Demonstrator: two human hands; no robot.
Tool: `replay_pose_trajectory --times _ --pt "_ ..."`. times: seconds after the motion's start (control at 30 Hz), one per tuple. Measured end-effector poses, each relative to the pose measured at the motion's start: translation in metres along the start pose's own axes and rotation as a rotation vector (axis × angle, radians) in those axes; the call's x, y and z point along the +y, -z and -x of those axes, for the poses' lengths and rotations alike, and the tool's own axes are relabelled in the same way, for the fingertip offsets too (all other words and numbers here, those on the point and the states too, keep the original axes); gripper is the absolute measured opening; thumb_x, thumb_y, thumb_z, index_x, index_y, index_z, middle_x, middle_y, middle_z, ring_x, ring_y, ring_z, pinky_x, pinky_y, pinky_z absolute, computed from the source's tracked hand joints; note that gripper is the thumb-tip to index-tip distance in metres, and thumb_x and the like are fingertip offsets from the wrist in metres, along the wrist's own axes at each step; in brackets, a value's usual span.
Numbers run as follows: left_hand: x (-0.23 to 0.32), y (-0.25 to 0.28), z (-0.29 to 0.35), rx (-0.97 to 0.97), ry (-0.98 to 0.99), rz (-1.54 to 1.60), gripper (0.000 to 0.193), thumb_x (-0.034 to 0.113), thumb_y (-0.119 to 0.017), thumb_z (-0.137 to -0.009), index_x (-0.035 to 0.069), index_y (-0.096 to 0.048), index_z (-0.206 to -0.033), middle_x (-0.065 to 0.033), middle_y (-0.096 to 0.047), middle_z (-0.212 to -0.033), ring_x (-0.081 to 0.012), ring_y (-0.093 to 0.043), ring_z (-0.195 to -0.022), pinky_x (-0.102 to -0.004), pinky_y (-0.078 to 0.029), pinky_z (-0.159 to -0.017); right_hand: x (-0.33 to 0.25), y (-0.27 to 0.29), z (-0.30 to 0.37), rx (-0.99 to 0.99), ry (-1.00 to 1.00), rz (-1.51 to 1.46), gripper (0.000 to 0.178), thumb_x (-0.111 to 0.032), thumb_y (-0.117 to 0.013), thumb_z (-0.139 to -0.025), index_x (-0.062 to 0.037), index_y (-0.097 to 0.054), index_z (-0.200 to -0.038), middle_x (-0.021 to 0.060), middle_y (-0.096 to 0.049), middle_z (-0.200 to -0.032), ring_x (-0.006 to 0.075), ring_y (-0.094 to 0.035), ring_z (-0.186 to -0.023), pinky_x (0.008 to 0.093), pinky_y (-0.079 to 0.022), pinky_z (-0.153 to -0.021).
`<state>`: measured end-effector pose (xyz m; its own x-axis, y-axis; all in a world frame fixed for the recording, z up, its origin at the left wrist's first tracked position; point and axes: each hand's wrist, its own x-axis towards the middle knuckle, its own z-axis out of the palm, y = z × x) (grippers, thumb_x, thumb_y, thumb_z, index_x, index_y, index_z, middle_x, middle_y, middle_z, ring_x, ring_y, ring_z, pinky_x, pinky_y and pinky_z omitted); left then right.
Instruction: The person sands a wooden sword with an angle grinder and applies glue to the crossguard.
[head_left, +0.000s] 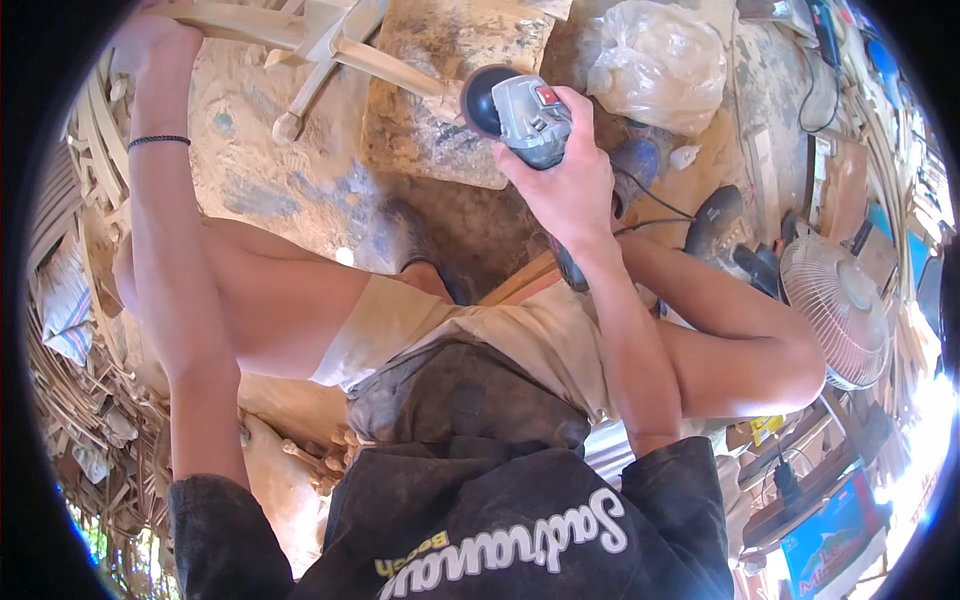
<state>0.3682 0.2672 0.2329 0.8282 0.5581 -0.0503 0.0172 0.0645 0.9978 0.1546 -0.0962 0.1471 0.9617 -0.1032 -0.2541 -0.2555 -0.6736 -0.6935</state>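
Note:
My right hand (568, 185) is wrapped round the grey body of an angle grinder (536, 120). A dark round disc (485, 102) on its left side meets or nearly meets the end of a pale wooden leg; exact contact is unclear. That leg belongs to a wooden frame (315, 45) with crossing pieces at the upper left. My left hand (158, 42) closes on the frame's left end, its fingers partly cut off by the picture's edge. A stained board (430, 150) lies beneath the leg and grinder.
A clear plastic bag (660, 65) sits beyond the grinder. A cord (655, 200) runs right past a dark shoe (715, 222). A round fan (838, 305) stands by my right knee. Wooden strips (95, 400) pile up at left, and a blue box (830, 535) lies lower right.

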Motion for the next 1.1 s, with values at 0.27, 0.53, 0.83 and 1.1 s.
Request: replay_pose_trajectory --times 0.27,0.53,0.83,1.1 --pt "-0.008 0.053 0.070 -0.058 0.039 0.142 0.025 0.029 -0.046 -0.106 0.018 -0.054 -0.085 -0.0019 -0.057 -0.089 -0.0183 -0.059 -0.086 -0.0399 -0.055 -0.075 -0.018 0.027 0.008 0.090 -0.053 0.142 0.083 -0.038 -0.087 -0.088 -0.0188 -0.043 -0.155 0.0224 -0.080 -0.103 0.0446 -0.078 -0.097 0.0534 -0.060 -0.090" --pt "0.004 0.124 0.177 0.036 0.140 0.144 0.023 0.028 -0.047 -0.103 0.019 -0.052 -0.083 -0.0009 -0.055 -0.087 -0.0181 -0.056 -0.083 -0.0393 -0.053 -0.073 -0.035 0.014 0.005 -0.018 -0.058 0.262 0.083 -0.039 -0.084 -0.090 -0.0157 -0.042 -0.157 0.0227 -0.080 -0.100 0.0436 -0.078 -0.096 0.0520 -0.060 -0.088" --pt "0.005 0.131 0.185 0.029 0.152 0.149 0.021 0.027 -0.048 -0.101 0.020 -0.051 -0.081 0.0001 -0.053 -0.085 -0.0178 -0.054 -0.080 -0.0386 -0.050 -0.072 -0.035 0.021 0.005 -0.018 -0.065 0.259 0.084 -0.038 -0.085 -0.088 -0.0159 -0.042 -0.156 0.0212 -0.080 -0.100 0.0430 -0.079 -0.096 0.0531 -0.060 -0.088" --pt "0.006 0.134 0.186 0.030 0.152 0.148 0.020 0.026 -0.049 -0.098 0.020 -0.050 -0.079 0.0011 -0.051 -0.083 -0.0176 -0.052 -0.078 -0.0379 -0.047 -0.071 -0.028 0.028 0.001 -0.002 -0.160 0.199 0.083 -0.044 -0.088 -0.088 -0.0189 -0.045 -0.154 0.0222 -0.081 -0.112 0.0452 -0.079 -0.105 0.0526 -0.060 -0.096"
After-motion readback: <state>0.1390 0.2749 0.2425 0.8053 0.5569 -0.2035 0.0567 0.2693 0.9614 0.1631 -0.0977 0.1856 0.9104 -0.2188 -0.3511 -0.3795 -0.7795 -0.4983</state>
